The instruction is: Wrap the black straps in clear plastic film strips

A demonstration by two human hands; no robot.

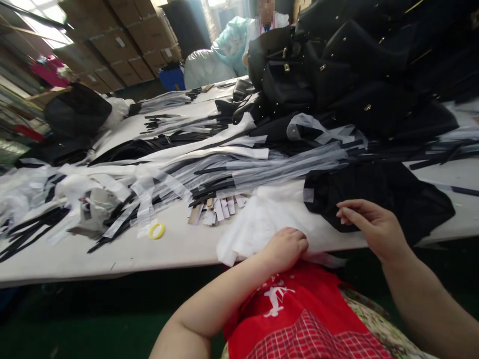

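My left hand (286, 248) is curled closed at the table's near edge, gripping the lower edge of a white cloth bag (262, 219). Just to the right, my right hand (368, 224) rests on the table with fingers bent and pointing left, its fingertips touching a flat black fabric piece (377, 192) where that piece meets the white cloth. Whether it pinches anything is unclear.
Long black straps in clear plastic sleeves (232, 172) lie across the white table (179, 247). A yellow tape ring (156, 231) sits near the front. Black handbags (337, 65) are heaped at the back right. A person (266, 20) sits behind them; cardboard boxes (127, 40) stand far left.
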